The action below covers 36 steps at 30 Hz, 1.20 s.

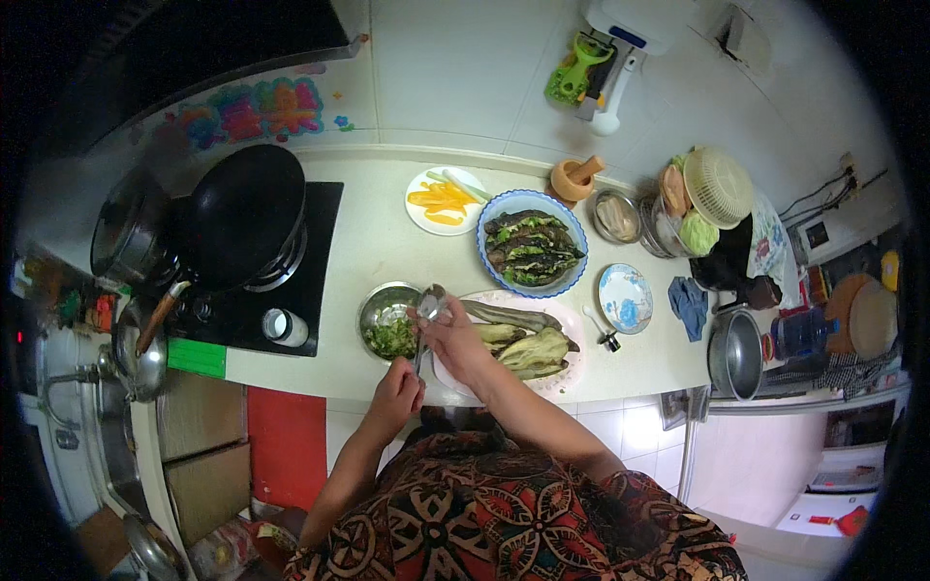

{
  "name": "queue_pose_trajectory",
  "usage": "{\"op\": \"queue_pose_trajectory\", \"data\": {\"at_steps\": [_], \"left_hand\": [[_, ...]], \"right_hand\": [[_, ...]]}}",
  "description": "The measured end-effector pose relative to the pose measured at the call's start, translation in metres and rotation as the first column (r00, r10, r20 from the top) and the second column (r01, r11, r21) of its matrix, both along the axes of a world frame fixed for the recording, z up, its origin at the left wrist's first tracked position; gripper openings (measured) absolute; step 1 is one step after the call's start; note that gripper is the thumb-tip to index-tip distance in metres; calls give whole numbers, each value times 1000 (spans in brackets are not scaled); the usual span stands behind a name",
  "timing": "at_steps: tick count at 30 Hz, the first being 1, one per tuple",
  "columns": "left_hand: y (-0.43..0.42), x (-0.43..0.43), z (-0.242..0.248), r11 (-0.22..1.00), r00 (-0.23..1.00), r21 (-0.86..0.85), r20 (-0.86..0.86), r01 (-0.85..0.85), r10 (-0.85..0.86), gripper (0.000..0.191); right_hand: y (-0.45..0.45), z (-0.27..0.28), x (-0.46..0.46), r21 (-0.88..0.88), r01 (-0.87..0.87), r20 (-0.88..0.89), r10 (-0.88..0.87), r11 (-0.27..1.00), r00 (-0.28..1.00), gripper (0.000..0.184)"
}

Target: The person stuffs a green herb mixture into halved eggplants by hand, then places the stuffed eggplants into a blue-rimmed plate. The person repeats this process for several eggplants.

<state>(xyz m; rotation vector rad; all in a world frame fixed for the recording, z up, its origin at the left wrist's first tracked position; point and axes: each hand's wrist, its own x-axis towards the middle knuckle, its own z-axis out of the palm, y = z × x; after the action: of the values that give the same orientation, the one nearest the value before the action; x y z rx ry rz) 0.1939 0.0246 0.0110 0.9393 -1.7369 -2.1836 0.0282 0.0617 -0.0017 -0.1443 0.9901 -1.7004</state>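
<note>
A metal spoon (431,303) is held upright between my two hands, its bowl end towards the wall. My left hand (398,396) is closed around the lower end of its handle, near the counter's front edge. The fingers of my right hand (455,340) grip it just below the bowl. Beside the spoon on the left stands a steel bowl (387,294) holding chopped green herbs (390,335). Under my right forearm lies a pale pink plate (449,378) with several soft, peeled-looking eggplants (534,351), partly hidden by that hand.
A blue-rimmed dish (496,277) holds dark stuffed eggplants (534,247). Behind are a plate of yellow pepper strips (443,197) and a wooden mortar (570,181). A floral plate (625,299) and small white spoon (594,319) sit right. Left, a black wok (243,210) stands on the stove.
</note>
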Motion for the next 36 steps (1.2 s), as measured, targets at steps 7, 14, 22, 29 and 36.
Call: {"op": "queue_pose_trajectory", "data": {"at_steps": [7,14,22,29,36], "left_hand": [[8,24,20,934,994,341,38,-109,102,16],[36,34,28,889,974,428,215,-164,76,29],[68,63,-17,670,899,-719,153,-183,410,28],[41,168,-11,312,405,397,175,-863,898,16],[-47,345,-20,-150,-83,419,175,-895,981,22]], "right_hand": [[19,-7,-6,148,-166,-611,222,975,760,45],[46,-31,5,129,-138,-591,188,982,784,20],[94,-67,-76,154,293,-975,96,944,202,29],[132,-54,-86,221,311,-924,300,925,-236,48],[123,-66,-65,199,439,-950,282,876,-133,30]]}}
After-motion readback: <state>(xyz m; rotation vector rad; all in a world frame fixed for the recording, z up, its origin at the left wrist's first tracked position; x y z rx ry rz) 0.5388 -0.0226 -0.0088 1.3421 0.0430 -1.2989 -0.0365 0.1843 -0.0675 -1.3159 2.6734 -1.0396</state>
